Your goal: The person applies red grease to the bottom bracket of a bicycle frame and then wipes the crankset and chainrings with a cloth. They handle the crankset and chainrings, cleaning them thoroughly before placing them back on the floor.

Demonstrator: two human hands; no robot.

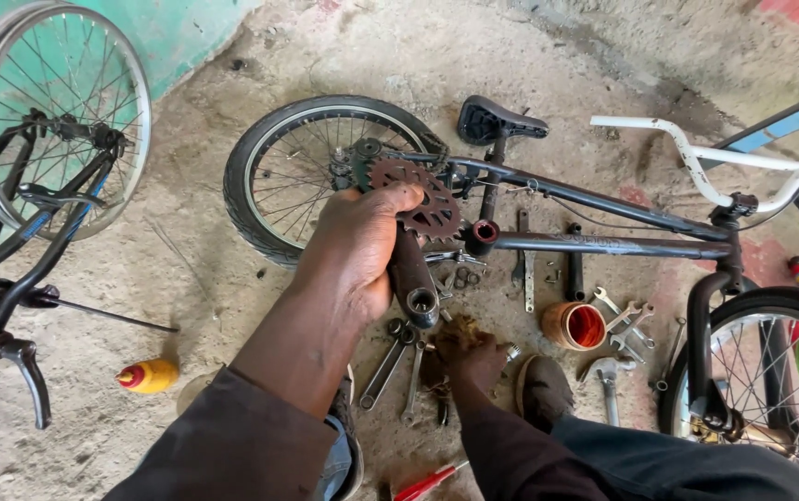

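My left hand point(353, 250) is raised over the ground and grips a black crank arm point(415, 283) with a rusty toothed chainring point(422, 199) at its top. Below it my right hand point(469, 357) reaches down to the ground among wrenches point(390, 366) and small loose parts; its fingers are greasy and curled, and what they hold is hidden. A small black bicycle point(594, 223) lies on its side just beyond, its bottom bracket shell point(484, 232) next to the chainring.
An orange tin point(574, 326) and several spanners point(626, 325) lie beside the frame. A yellow and red bottle point(149, 375) rests at the left. Another bicycle wheel point(51, 111) stands at top left. A red screwdriver point(427, 482) lies near my knees, my shoe point(543, 390) beside the tools.
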